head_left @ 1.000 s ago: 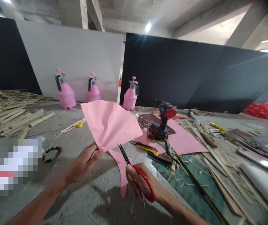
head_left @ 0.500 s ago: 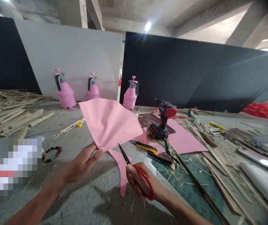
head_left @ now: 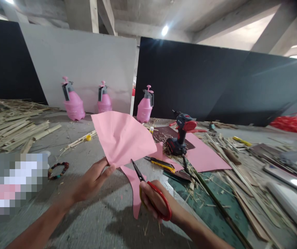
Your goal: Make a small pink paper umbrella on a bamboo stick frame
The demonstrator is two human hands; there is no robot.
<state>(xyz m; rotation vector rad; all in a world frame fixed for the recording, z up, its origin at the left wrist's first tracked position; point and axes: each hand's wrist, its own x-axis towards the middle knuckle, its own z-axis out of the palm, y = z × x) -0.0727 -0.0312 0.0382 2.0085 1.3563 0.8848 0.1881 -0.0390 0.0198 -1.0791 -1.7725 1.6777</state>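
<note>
The left hand [head_left: 92,181] pinches with its thumb uppermost, while the slightly lower right hand [head_left: 155,202] curls closed.

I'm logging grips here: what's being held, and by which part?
Left hand: pink paper sheet, by its narrow lower corner. Right hand: scissors, by the handles.

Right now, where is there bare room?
Bare patches: between the left hand and the curved pink offcut, and between the bracelet and yellow cap. Crowded: the right side, around the drill, cutter and wood strips.
</note>
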